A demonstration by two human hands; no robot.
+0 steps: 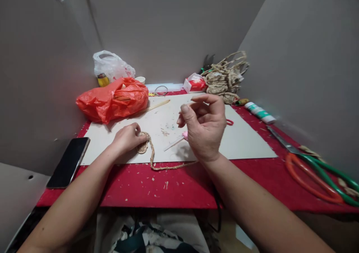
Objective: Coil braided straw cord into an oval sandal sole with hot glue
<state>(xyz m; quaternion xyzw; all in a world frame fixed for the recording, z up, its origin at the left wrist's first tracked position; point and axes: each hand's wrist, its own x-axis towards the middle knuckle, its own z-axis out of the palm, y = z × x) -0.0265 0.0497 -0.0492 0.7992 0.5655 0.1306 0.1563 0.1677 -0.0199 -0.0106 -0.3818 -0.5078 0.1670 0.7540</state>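
My left hand (127,138) is pressing a coiled jute braid (143,147) onto the white board (241,141), fingers curled over it and hiding part of the coil. My right hand (206,127) is hovering half-clenched above; I cannot tell whether it is gripping anything.

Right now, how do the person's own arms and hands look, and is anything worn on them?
Both forearms are bare, with no sleeves in view. The left hand and right hand wear no gloves, rings, watch or bracelets. The nails are short and unpainted.
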